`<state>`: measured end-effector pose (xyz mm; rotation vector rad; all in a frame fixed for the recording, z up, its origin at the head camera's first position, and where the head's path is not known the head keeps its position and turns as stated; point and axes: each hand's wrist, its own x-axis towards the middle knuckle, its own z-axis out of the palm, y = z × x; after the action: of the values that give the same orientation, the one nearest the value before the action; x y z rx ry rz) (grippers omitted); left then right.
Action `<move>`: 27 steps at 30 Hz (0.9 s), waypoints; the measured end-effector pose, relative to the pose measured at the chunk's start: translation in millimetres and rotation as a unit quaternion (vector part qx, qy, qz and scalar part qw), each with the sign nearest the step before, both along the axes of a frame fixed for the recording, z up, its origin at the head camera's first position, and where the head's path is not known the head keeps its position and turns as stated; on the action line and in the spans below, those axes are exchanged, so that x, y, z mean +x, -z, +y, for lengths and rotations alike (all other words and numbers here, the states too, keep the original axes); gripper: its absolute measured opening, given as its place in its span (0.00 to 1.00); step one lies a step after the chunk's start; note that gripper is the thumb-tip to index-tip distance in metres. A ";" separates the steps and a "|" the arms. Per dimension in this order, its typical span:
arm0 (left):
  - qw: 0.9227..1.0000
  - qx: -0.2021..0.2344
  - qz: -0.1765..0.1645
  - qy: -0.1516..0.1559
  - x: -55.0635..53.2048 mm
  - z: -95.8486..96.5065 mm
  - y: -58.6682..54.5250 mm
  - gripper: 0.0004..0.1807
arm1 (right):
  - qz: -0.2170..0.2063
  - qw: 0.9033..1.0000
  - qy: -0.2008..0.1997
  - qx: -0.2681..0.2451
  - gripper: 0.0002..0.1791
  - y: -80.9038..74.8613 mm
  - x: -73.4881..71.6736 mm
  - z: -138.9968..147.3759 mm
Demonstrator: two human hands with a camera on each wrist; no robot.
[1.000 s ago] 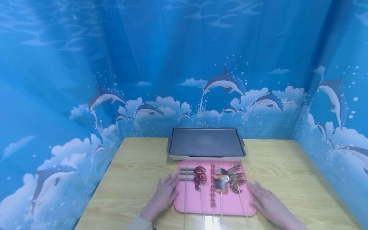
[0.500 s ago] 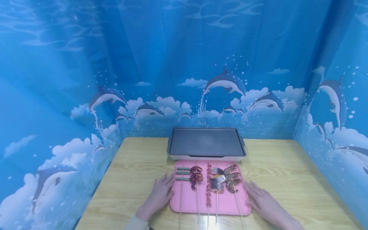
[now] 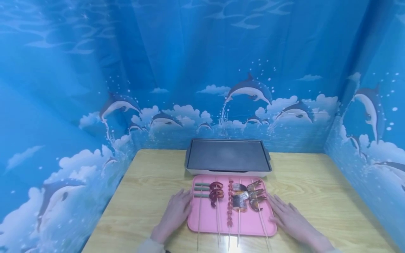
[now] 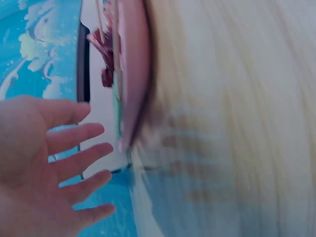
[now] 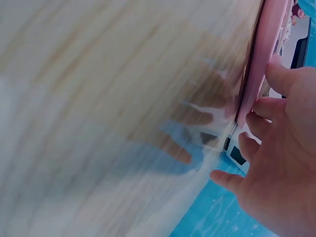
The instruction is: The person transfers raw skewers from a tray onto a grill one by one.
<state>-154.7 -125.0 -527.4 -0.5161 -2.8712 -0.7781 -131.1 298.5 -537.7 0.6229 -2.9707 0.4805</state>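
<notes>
Head view: on the wooden table (image 3: 145, 188), the pink tray (image 3: 251, 225) is set just before the dark griddle (image 3: 228, 156), with skewers of food (image 3: 239, 203) laid on it. The tray is flanked by the left hand (image 3: 174, 212) and the right hand (image 3: 289, 217), one at each side edge. The left fingers are held straight and spread, the right ones loosely extended by the rim; whether the tray is touched by the left hand cannot be told.
</notes>
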 end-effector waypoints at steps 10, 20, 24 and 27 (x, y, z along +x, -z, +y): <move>0.990 0.093 -0.090 -0.059 6.1 19.0 -8.7 0.10 | -0.004 1.000 0.001 0.011 0.36 -0.6 0.6 -1.3; 0.941 0.238 -0.235 -0.056 13.4 25.8 -1.1 0.09 | -0.008 1.000 0.002 0.014 0.36 0.3 0.5 -1.6; 0.937 0.247 -0.241 -0.052 13.8 24.9 -0.1 0.09 | -0.014 1.000 0.004 0.010 0.35 0.9 0.7 -1.4; 0.937 0.251 -0.238 -0.045 14.9 22.9 0.3 0.10 | -0.021 1.000 0.006 0.007 0.35 2.5 0.7 -0.6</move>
<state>-139.8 -102.1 -527.7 -0.1389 -2.8736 -1.7562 -130.4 298.0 -540.2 0.6034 -3.0175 0.4793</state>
